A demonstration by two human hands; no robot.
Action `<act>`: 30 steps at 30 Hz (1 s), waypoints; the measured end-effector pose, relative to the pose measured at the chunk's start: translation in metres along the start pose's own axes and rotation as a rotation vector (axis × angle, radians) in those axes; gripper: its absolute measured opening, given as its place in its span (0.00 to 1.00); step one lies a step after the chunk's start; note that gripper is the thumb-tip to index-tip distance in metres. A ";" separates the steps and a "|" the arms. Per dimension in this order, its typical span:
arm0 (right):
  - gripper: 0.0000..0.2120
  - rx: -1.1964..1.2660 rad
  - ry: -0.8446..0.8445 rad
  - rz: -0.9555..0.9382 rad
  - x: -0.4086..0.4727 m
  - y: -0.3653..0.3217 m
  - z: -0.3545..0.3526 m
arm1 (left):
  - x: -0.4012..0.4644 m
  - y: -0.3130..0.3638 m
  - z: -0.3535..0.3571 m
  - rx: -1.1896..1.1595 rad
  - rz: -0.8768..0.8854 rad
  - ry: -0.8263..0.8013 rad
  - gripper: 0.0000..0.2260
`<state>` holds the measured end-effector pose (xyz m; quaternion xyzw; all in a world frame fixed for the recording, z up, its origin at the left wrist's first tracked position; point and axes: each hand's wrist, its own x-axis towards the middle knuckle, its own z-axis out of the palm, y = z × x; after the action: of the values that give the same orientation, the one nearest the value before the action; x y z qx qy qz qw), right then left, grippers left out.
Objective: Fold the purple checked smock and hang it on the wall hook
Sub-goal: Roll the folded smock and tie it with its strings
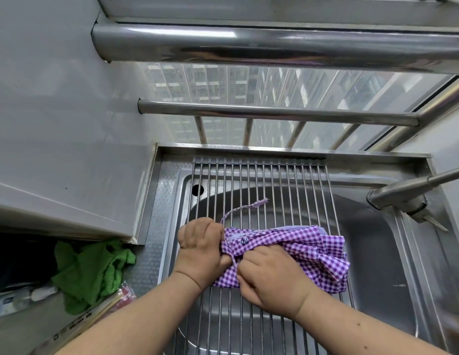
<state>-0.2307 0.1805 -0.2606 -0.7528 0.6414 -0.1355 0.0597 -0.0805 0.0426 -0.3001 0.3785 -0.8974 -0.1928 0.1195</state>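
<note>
Both hands work at the sink rack, where the purple checked smock lies bundled so the bars carry its weight. The left hand grips the bundle's end to steady it; the right hand pinches the tie cord, likely binding it.

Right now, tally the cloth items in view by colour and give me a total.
Purple checked: 1, the smock bunched on the sink rack, held by the left hand and right hand.
Green: 1, the rag on the counter left of the sink.
Total: 2
</note>
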 end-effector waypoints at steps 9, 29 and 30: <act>0.08 0.013 -0.053 -0.050 -0.010 -0.005 0.007 | -0.005 -0.006 -0.002 -0.005 0.012 0.060 0.16; 0.13 -0.048 -0.076 -0.071 -0.007 -0.014 0.002 | -0.005 -0.011 -0.002 0.058 0.077 0.058 0.16; 0.12 -0.041 -0.081 -0.072 -0.008 -0.015 0.001 | -0.005 -0.011 -0.002 0.070 0.098 0.065 0.16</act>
<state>-0.2174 0.1909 -0.2587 -0.7814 0.6134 -0.0937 0.0655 -0.0693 0.0385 -0.3039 0.3442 -0.9166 -0.1429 0.1444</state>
